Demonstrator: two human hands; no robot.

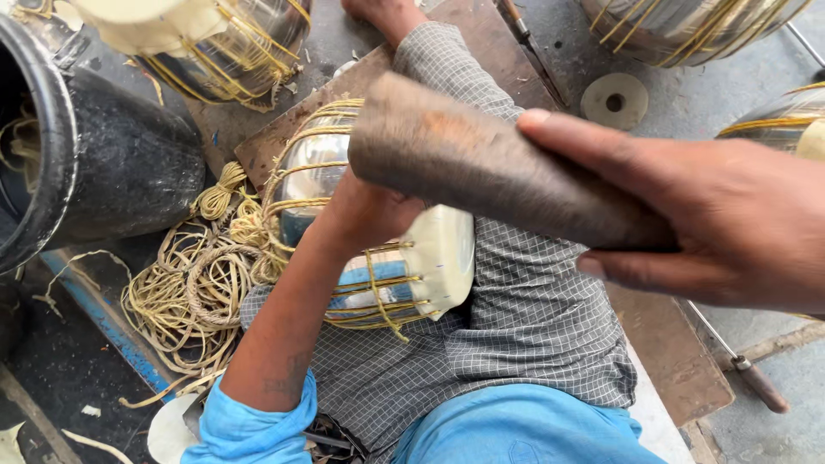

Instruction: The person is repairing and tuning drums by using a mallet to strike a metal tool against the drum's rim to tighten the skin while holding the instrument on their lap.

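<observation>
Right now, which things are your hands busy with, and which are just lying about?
In use: shiny metal drum laced with yellow straps, under the left hand; stone block gripped by the right hand.

Lying about: loose strap pile; black pot; pale disc; other laced drums.

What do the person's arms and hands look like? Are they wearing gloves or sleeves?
No gloves: both hands are bare. The left hand is at the end of a bare forearm, and a bright blue sleeve is rolled up near the elbow. A faint dark marking, maybe a tattoo, shows on that forearm just above the sleeve. The right hand shows only to the wrist, with no ring or watch in view.
</observation>
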